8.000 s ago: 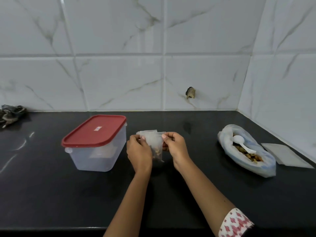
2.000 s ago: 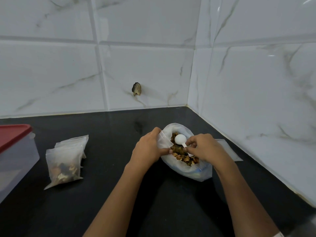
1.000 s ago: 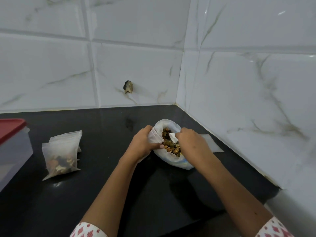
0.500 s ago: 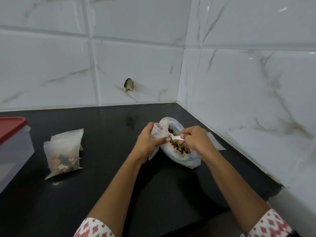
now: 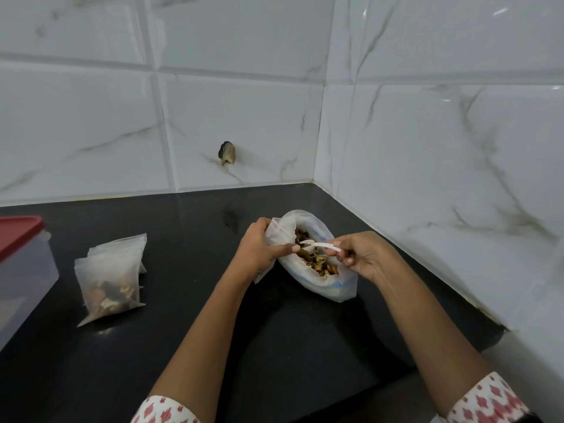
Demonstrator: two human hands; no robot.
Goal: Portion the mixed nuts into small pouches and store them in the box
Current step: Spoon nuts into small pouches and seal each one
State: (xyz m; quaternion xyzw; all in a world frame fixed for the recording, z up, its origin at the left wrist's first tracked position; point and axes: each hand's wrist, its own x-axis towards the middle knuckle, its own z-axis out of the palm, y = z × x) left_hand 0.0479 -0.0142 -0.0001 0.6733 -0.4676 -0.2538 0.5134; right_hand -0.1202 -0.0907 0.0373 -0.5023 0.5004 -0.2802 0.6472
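A large clear bag of mixed nuts [image 5: 328,285] lies open on the black counter near the corner. My right hand [image 5: 363,254] pinches the handle of a white plastic spoon [image 5: 320,245], whose bowl is over the nuts. My left hand [image 5: 259,248] grips a small empty pouch [image 5: 273,236] at the bag's left rim. A filled pouch of nuts [image 5: 110,279] lies flat at the left, with another pouch partly hidden behind it. The clear box with a red lid [image 5: 18,270] is cut off at the left edge.
The black counter [image 5: 183,346] ends at white marble-tiled walls behind and to the right. A small dark chipped hole [image 5: 227,153] marks the back wall. The counter's front edge runs below my forearms.
Since a second ago my right hand has drawn back to the right and the white spoon now shows above the nuts. My left hand keeps its grip on the small pouch.
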